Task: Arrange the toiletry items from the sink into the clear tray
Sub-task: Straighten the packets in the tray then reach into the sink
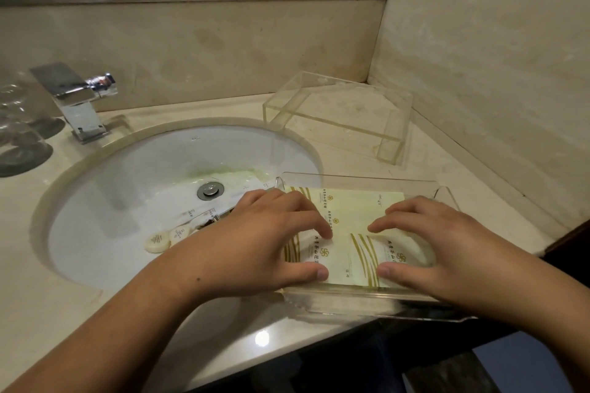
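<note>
Left grip [265,242] and right grip [447,249], fingers spread, press sachets [351,210] in clear tray [357,176], partly covering them.

The tray [357,180] is clear glossy plastic; the packets [354,210] in it look like matt paper. The sink [127,175] is smooth glazed white, the faucet [76,102] polished metal, the surface [38,306] glossy stone.
</note>
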Motion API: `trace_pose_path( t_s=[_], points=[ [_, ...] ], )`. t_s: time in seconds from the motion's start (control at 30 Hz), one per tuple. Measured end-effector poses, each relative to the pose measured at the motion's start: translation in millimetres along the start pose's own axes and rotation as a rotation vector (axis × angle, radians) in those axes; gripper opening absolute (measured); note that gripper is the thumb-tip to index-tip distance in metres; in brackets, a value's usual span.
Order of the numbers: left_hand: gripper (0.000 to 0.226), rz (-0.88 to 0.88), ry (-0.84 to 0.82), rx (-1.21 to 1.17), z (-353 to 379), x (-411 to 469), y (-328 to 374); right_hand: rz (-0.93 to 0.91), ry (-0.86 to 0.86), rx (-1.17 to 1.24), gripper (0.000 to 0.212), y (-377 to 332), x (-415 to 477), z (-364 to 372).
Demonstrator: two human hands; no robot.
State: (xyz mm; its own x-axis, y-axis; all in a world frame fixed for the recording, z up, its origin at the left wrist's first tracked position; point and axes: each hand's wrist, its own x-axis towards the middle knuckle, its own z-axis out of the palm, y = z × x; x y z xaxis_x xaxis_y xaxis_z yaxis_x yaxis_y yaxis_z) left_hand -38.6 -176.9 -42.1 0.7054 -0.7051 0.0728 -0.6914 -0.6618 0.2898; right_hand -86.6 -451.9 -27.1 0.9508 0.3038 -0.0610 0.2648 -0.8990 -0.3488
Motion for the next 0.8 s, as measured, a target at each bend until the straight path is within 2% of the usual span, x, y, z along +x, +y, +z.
trace_pose_path(
  t_s=[0.17,0.37,0.6,0.8],
  points=[
    [0.043,-0.002,0.072,0.001,-16.3,-1.1,-4.6,-0.04,0.134,0.008,0.044,-18.6,11.1,-11.4],
    [0.039,-0.131,0.187,0.032,-49.6,-16.1,-36.9,-0.153,0.219,0.034,0.04,-64.6,47.6,-13.4],
    [0.031,-0.304,0.227,0.036,-55.7,-42.4,-105.8,-0.247,0.132,0.022,0.038,-114.0,110.1,11.6],
    [0.032,-0.505,0.046,0.078,-42.1,-46.0,-167.4,-0.233,-0.004,-0.156,0.036,-138.1,176.5,39.9]
  ],
)
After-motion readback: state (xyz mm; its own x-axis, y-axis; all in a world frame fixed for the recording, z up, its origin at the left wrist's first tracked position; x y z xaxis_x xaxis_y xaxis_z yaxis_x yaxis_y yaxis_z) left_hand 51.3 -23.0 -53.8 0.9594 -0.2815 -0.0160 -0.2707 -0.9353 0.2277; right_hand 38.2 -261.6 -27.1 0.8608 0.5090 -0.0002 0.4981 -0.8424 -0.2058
